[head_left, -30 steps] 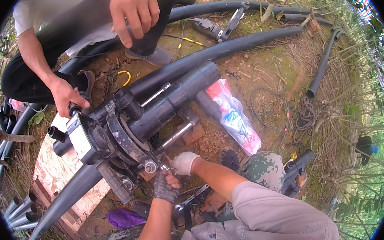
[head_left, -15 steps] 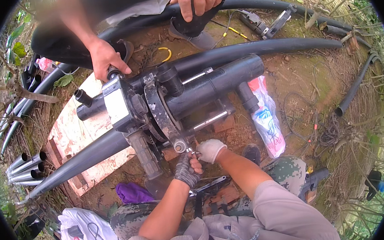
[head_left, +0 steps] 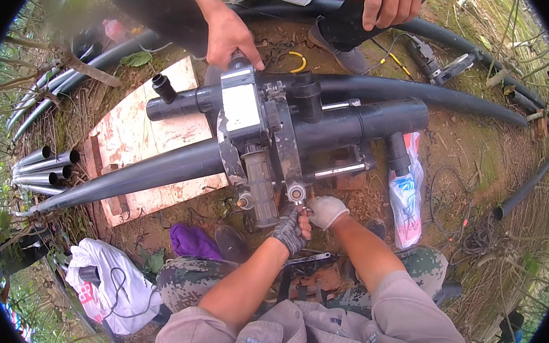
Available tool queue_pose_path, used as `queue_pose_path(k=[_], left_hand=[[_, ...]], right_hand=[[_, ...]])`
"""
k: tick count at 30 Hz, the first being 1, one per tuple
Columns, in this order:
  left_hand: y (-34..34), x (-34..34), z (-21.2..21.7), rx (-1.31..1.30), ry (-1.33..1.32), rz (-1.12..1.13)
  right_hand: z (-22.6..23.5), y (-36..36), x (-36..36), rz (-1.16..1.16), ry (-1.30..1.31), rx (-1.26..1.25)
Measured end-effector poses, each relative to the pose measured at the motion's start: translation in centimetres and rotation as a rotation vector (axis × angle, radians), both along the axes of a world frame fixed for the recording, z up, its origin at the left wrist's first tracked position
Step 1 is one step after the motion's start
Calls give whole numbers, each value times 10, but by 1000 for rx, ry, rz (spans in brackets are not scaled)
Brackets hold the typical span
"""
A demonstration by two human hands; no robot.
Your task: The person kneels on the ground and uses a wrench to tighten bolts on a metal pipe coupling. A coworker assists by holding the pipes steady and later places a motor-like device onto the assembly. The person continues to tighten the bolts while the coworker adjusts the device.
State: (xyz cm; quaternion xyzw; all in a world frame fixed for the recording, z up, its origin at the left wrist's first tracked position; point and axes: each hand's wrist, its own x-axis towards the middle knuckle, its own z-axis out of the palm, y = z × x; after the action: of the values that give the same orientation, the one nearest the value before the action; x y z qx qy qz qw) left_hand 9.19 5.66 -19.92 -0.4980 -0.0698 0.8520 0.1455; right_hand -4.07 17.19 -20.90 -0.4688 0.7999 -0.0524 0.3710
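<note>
My left hand (head_left: 289,231), in a grey striped glove, is closed round a silver metal handle (head_left: 301,209) just below the clamp bolt (head_left: 297,194). Beside it, my right hand (head_left: 328,212), in a white glove, has its fingers bent in by the bolt; what they grip is hidden. The bolt sits at the near end of a worn black clamp ring (head_left: 288,151) on a pipe-joining machine. Left of this ring stands a black tool with a pale plate (head_left: 241,106) and a ribbed grip (head_left: 263,189). Another person's hand (head_left: 229,37) holds its far handle.
Long black pipes (head_left: 137,173) cross the ground, one over a pale board (head_left: 147,133). Pipe ends (head_left: 42,169) lie at left. Near me are a purple cloth (head_left: 192,242) and a white bag (head_left: 111,284); a plastic bag (head_left: 407,215) lies right. A grey-black tool (head_left: 438,62) lies far right.
The whole view has shifted and turned, so the machine sits further right and straighter. The second ring left of the tool now shows more. Both my hands stay at the bolt.
</note>
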Motion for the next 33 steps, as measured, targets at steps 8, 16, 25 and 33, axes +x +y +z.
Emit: queue_pose_path(k=[8,16,25,33], left_hand=[[8,0,-8,3,23,22],[4,3,-6,-17,1,8],[-3,0,-2,-9,10,-13],[-9,3,-14,2,127,-95]], right_hand=[[-11,4,4,-24,51,-57],[-9,0,7,-37,22,-71],[-7,2,1,-21,-15,-31],[11,5,-6,-48,-97,13]])
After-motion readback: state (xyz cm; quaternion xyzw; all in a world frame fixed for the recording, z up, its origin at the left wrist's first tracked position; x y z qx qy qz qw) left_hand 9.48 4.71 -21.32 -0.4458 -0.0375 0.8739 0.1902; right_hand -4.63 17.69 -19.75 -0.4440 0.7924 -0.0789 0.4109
